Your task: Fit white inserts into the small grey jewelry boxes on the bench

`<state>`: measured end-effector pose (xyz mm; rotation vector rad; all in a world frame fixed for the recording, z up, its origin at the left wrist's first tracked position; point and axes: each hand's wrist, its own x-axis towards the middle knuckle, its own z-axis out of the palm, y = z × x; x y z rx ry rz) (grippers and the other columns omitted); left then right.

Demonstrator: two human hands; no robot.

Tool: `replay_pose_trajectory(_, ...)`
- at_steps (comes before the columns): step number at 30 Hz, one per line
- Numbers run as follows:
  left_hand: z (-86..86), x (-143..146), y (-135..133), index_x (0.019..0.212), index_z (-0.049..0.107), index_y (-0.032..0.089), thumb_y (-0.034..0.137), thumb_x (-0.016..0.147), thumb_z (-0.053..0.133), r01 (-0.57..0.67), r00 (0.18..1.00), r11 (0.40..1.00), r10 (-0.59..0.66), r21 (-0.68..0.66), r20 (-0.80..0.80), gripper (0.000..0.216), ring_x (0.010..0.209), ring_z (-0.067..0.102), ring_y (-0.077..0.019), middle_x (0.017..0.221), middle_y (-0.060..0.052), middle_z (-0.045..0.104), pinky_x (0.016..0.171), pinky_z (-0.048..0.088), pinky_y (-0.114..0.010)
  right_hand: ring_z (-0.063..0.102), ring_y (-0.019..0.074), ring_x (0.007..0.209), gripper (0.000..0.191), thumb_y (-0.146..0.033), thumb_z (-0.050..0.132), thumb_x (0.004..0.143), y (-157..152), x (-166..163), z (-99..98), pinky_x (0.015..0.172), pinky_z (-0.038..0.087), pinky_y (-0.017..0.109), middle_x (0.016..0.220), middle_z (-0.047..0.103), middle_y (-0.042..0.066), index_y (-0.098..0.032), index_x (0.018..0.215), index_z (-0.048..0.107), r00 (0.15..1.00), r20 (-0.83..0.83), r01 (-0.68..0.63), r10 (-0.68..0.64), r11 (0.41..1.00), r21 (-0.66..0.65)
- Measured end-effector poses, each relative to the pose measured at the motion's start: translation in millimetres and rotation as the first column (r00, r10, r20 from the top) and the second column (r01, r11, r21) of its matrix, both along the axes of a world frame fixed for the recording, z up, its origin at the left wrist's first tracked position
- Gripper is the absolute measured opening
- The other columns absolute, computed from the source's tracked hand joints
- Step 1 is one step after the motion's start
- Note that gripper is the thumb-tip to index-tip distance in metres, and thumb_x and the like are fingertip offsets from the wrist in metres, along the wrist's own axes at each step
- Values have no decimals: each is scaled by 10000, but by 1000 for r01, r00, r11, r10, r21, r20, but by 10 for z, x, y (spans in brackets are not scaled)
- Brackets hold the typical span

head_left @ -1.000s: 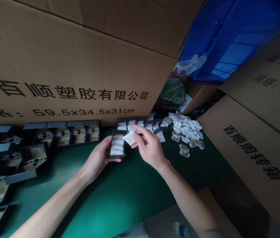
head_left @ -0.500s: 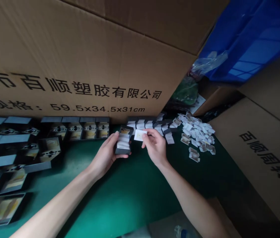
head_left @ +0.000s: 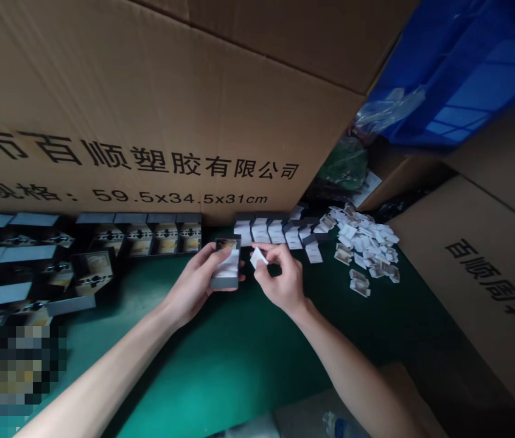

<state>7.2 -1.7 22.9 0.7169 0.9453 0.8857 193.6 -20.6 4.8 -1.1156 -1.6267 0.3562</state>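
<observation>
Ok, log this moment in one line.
left hand: holding small dark box | right hand: pinching white piece beside it | pile of white pieces: to the right | cardboard carton: behind

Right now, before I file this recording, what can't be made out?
All in the head view:
Underside of the box: turned away, left hand around it.
Markings on the card in the right hand: too small.
Lower-left patch: masked by pixelation.
Start of the carton print: cut by left edge.

Dim light; soft glare on green counter (head_left: 184, 377); pale reflections on blue crate (head_left: 449, 67); lower-left corner pixelated; edges stretched.
</observation>
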Motion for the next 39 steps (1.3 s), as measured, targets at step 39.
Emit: replay_pose_trajectory(39,-7,51,7,926,661,224,332,825,737,-28,999,1000,28,8,-27,167,724,704,-192,876,-25,729,660,624,-311,668,150,823,227,-344,712,917,20,-25,-57,537,557,215,1072,644,72,-220,1095,646,987,153,-35,48,996,-88)
